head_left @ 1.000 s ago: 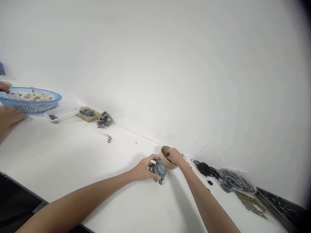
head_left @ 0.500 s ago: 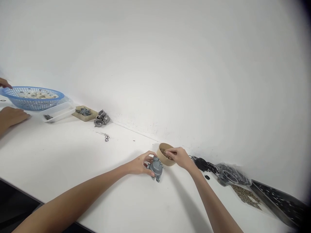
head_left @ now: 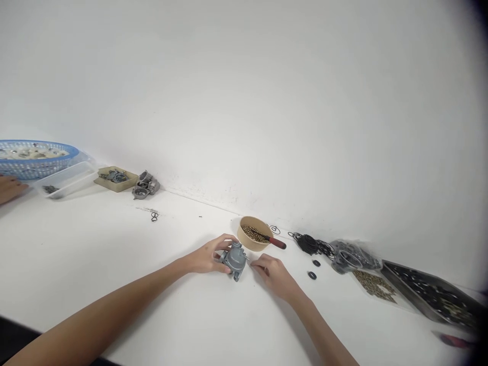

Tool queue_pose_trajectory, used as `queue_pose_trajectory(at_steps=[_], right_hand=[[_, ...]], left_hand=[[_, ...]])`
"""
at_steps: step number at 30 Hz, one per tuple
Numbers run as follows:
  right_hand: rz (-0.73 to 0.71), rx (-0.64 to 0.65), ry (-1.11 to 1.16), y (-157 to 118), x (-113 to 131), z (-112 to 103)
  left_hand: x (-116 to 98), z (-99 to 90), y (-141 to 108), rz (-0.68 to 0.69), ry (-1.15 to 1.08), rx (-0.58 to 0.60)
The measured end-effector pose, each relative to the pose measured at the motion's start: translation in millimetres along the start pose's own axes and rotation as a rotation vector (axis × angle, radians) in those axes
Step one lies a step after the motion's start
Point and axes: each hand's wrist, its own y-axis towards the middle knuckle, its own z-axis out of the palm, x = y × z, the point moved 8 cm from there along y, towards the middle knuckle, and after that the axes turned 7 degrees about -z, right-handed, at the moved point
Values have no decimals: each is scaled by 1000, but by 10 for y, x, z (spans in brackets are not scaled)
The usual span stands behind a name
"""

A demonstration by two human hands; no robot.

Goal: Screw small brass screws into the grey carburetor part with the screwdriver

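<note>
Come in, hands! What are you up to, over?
Left hand gripping grey part. Right hand bunched close beside it; can't tell whether anything's pinched. Bowl just beyond, not between them; red-handled tool leaning over its rim.

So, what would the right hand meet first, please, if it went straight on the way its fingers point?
Likely the grey metal part in the left hand, ahead of the right hand, though depth is unclear.

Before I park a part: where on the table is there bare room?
The widest patch lies between the left arm and the thin black rings. Another lies between the left and right arm, nearer the wearer than the grey metal part. Crowded: the far edge, from blue basket to grey castings, and from tan bowl rightward to dark tray.
</note>
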Motion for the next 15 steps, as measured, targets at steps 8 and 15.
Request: queue_pose_trajectory(at_steps=[8, 15], right_hand=[[178, -423, 778, 73, 11, -65], [227, -552, 740, 46, -17, 85]], left_hand=[[-44, 56, 16, -4, -44, 22], [-42, 48, 3, -25, -63, 12]])
